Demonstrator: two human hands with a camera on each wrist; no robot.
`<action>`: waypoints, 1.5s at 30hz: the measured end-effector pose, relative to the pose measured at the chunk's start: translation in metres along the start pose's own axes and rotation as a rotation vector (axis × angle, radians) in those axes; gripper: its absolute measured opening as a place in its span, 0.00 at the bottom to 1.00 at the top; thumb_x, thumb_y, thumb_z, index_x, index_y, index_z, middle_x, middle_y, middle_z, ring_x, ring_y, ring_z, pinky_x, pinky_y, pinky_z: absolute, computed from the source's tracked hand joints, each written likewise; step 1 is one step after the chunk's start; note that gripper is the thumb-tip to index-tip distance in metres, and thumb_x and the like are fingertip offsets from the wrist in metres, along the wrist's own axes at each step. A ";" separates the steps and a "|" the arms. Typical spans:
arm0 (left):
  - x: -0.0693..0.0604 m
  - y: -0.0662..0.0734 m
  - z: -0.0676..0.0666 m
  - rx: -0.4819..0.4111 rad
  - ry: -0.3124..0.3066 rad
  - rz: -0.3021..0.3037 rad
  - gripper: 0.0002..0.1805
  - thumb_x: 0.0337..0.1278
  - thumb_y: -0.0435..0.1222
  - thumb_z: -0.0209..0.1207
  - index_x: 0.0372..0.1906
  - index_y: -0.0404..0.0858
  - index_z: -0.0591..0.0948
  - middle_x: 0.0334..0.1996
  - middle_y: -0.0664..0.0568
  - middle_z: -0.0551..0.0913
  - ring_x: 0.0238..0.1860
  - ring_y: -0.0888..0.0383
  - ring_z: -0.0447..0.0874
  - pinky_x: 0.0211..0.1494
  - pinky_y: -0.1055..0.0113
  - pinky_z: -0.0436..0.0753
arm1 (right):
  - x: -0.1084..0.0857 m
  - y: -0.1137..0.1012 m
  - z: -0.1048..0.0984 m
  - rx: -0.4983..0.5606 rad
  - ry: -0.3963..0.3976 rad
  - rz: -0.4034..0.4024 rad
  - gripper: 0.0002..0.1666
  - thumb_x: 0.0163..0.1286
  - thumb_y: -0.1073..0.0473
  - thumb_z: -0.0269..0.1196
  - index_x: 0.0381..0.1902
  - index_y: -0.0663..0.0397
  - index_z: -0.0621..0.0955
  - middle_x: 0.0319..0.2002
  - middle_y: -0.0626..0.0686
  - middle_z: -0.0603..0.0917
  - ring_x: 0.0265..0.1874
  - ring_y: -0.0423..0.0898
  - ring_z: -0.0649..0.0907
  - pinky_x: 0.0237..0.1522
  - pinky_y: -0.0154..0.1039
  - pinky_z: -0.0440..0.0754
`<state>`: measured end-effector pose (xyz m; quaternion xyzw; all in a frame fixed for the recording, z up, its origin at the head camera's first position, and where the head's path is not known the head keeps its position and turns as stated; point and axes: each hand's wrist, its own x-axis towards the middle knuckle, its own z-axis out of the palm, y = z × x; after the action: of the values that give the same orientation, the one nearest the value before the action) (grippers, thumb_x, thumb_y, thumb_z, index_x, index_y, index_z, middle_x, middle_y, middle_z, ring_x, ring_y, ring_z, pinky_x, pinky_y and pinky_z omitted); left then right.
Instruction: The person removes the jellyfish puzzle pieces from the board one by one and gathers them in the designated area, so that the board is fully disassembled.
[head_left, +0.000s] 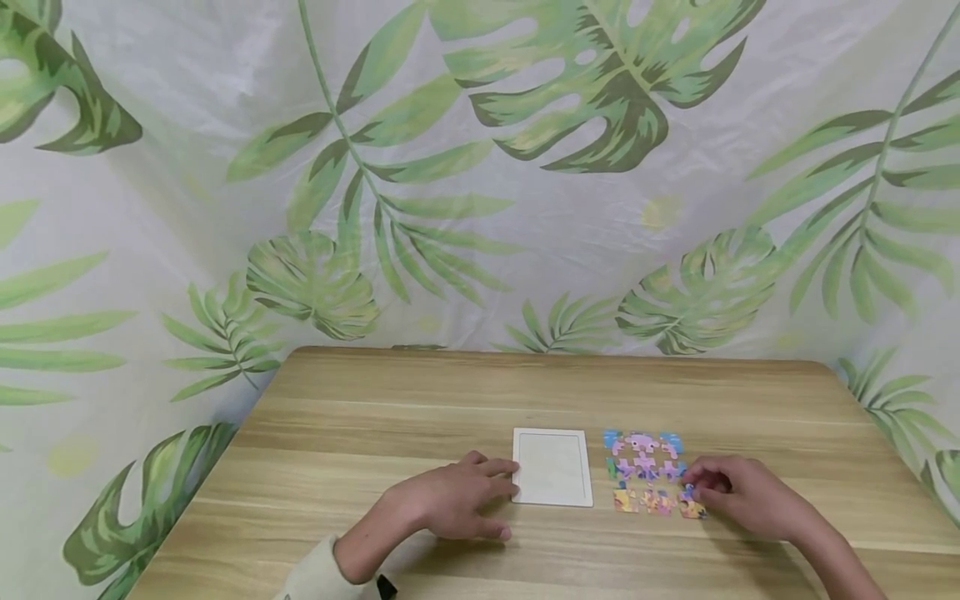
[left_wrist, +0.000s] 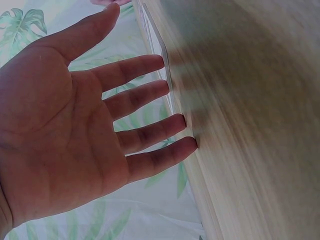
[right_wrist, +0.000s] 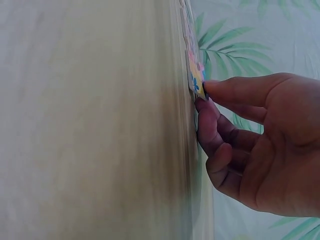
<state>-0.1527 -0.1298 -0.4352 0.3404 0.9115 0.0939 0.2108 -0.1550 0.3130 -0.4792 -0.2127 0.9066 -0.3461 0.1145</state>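
Observation:
A white board with a thin dark border line (head_left: 552, 468) lies flat on the table. My left hand (head_left: 457, 500) spreads its fingers at the board's left edge; the left wrist view shows its straight fingertips (left_wrist: 162, 86) by the edge of the board. To the board's right, several colourful jigsaw pieces (head_left: 645, 465) lie in loose rows with small gaps between them. With thumb and curled index finger, my right hand (head_left: 753, 498) pinches a yellow-and-blue jigsaw piece (right_wrist: 197, 82) at the near right corner of the group. One side of that piece looks slightly raised.
The wood-grain table (head_left: 360, 425) extends around the board and pieces. Behind its far edge hangs a pale curtain with green leaf prints (head_left: 420, 250), which also runs down both sides of the table.

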 end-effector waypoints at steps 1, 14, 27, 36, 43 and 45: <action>0.000 0.000 0.000 0.000 0.000 -0.001 0.30 0.71 0.58 0.66 0.72 0.52 0.80 0.84 0.59 0.65 0.79 0.49 0.66 0.71 0.53 0.82 | 0.000 0.000 0.000 0.001 -0.002 0.003 0.06 0.77 0.61 0.67 0.48 0.51 0.88 0.39 0.44 0.87 0.34 0.29 0.78 0.34 0.32 0.79; -0.001 0.000 0.002 0.003 0.002 0.006 0.30 0.71 0.58 0.65 0.72 0.53 0.80 0.83 0.59 0.65 0.79 0.49 0.66 0.72 0.53 0.81 | 0.001 -0.005 0.001 0.012 -0.013 0.033 0.06 0.77 0.61 0.67 0.48 0.52 0.88 0.37 0.45 0.86 0.33 0.30 0.76 0.33 0.32 0.77; -0.001 -0.001 0.002 0.020 0.013 0.012 0.30 0.71 0.58 0.65 0.72 0.52 0.80 0.83 0.58 0.66 0.79 0.49 0.67 0.71 0.54 0.82 | 0.002 -0.006 0.001 0.017 -0.023 0.036 0.08 0.77 0.62 0.67 0.50 0.56 0.87 0.39 0.47 0.86 0.33 0.30 0.78 0.34 0.32 0.80; 0.000 0.000 0.002 0.016 0.007 0.004 0.31 0.71 0.59 0.65 0.72 0.52 0.80 0.83 0.59 0.65 0.79 0.49 0.67 0.71 0.54 0.82 | 0.002 -0.006 0.000 0.027 -0.034 0.028 0.08 0.76 0.63 0.67 0.50 0.57 0.87 0.39 0.49 0.85 0.33 0.31 0.77 0.34 0.32 0.80; 0.000 -0.002 0.001 0.024 -0.001 0.000 0.31 0.71 0.59 0.65 0.74 0.53 0.79 0.84 0.59 0.65 0.80 0.50 0.66 0.72 0.52 0.81 | -0.001 -0.005 0.000 0.001 -0.023 0.031 0.09 0.77 0.60 0.67 0.52 0.56 0.87 0.41 0.47 0.87 0.36 0.30 0.79 0.37 0.31 0.82; -0.001 -0.003 0.000 0.022 0.004 0.000 0.32 0.72 0.58 0.65 0.74 0.53 0.78 0.83 0.58 0.66 0.80 0.49 0.67 0.73 0.50 0.80 | -0.002 -0.005 0.000 -0.024 -0.009 0.033 0.10 0.77 0.59 0.67 0.52 0.56 0.87 0.42 0.46 0.87 0.38 0.29 0.80 0.38 0.31 0.83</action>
<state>-0.1536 -0.1331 -0.4363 0.3426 0.9129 0.0845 0.2053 -0.1518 0.3110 -0.4755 -0.2005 0.9136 -0.3323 0.1216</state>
